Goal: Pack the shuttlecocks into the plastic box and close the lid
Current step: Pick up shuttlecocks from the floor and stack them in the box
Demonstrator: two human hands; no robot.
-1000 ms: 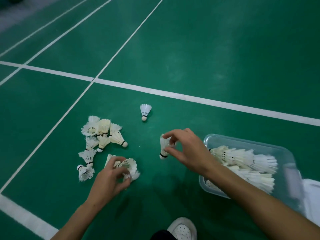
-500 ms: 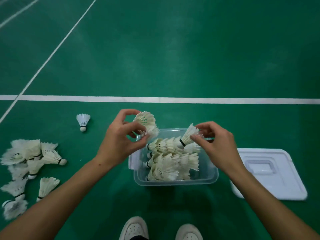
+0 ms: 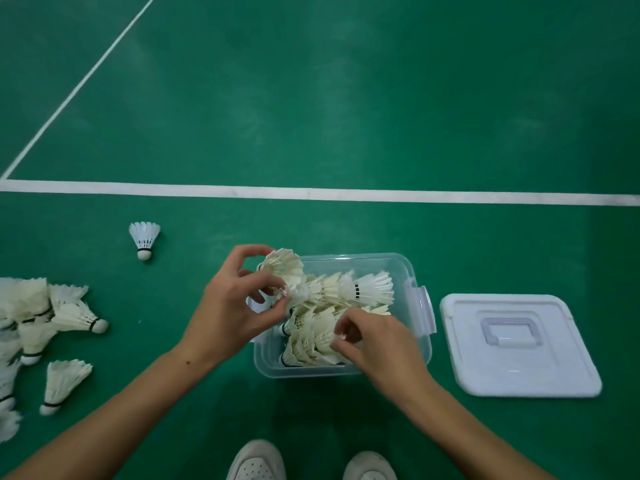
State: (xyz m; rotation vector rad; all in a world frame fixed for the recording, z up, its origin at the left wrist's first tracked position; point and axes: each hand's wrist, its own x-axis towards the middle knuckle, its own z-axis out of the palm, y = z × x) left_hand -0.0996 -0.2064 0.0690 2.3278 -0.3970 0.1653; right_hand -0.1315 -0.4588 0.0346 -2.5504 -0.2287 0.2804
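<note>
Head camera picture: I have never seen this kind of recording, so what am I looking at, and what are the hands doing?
No robot here: a camera worn on a person's head looks down at their bare hands and white shoes on a green court floor. The left hand grips white feather shuttlecocks over a clear plastic box that already holds many. The right hand reaches into the box; what it holds is unclear. A white plastic lid lies off beside the box, and loose shuttlecocks lie at the left.
</note>
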